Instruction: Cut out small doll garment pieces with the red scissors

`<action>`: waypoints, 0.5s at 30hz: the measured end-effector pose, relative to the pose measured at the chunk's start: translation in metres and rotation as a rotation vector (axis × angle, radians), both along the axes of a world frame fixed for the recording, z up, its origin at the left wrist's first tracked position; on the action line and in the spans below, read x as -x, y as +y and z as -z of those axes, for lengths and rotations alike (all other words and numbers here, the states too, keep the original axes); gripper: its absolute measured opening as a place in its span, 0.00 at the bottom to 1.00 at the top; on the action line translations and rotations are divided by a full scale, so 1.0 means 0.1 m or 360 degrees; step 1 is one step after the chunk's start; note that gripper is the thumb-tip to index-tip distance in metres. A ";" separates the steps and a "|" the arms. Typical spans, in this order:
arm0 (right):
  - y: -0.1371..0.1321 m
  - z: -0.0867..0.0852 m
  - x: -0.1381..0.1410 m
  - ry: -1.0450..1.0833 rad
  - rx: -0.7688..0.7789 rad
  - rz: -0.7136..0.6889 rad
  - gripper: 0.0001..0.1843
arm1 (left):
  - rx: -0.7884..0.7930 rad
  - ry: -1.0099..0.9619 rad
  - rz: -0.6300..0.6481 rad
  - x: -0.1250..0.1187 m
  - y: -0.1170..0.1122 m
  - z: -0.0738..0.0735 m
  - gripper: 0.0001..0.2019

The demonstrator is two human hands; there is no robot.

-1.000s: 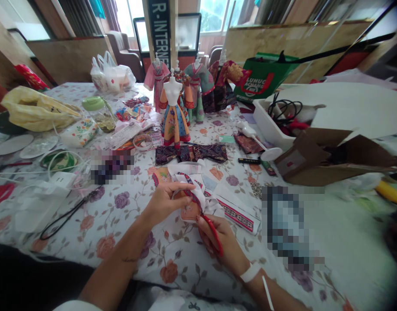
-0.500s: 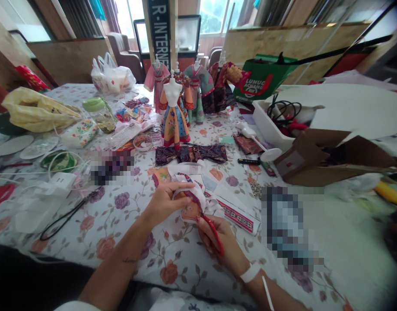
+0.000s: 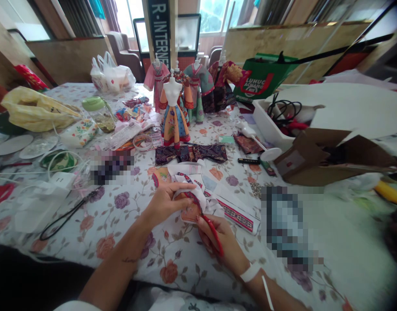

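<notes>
In the middle of the head view, my left hand point(image 3: 170, 201) pinches an orange piece of fabric point(image 3: 189, 210) with a red patterned edge and a white margin. My right hand point(image 3: 222, 239) grips red-handled scissors point(image 3: 214, 233), whose blades meet the fabric's right edge and are mostly hidden. White fabric trimmings curl around the piece. Just behind my hands lie another orange fabric piece point(image 3: 162, 176) and a printed strip point(image 3: 239, 216) with a red and black border. Farther back, a small white dress form point(image 3: 173, 93) wears an orange and blue skirt point(image 3: 175, 127).
Dark patterned fabric point(image 3: 208, 154) lies before the dress form. Several dressed forms stand behind it. On the right are an open cardboard box point(image 3: 315, 160), a white foam box point(image 3: 269, 123) and a green bag point(image 3: 256, 80). A jar point(image 3: 99, 115) and a white charger point(image 3: 60, 183) are on the left.
Both hands stay nearly in place with the fabric and scissors. The red handles look slightly closer together than before.
</notes>
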State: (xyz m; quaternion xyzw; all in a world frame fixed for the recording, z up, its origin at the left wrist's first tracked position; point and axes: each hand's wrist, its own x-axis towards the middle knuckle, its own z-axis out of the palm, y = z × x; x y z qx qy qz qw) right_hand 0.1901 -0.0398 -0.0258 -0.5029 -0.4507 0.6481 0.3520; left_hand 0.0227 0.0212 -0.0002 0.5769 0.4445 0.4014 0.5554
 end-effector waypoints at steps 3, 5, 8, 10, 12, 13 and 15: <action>0.00 0.03 -0.01 0.0012 0.0001 -0.0006 0.28 | 0.0007 0.0003 0.0004 0.00 0.00 0.01 0.16; 0.00 0.03 -0.01 -0.0001 0.0000 -0.0002 0.28 | 0.0021 -0.0018 0.0008 0.00 0.00 0.01 0.17; 0.00 0.02 -0.01 -0.0027 -0.0010 -0.0009 0.28 | 0.0039 -0.0012 0.0011 0.00 0.01 0.02 0.18; 0.01 0.01 -0.01 -0.0034 -0.0011 -0.0007 0.28 | 0.0024 0.0029 0.0014 0.01 0.01 0.02 0.18; 0.01 0.00 -0.01 -0.0031 -0.0008 -0.0003 0.28 | 0.0001 0.0061 0.0015 0.02 0.00 0.01 0.18; 0.01 0.00 -0.01 -0.0026 -0.0006 0.0002 0.28 | -0.0005 0.0073 0.0015 0.02 0.00 0.00 0.18; 0.01 0.00 -0.01 -0.0023 -0.0001 0.0011 0.28 | -0.0007 0.0108 0.0008 0.03 0.00 -0.02 0.18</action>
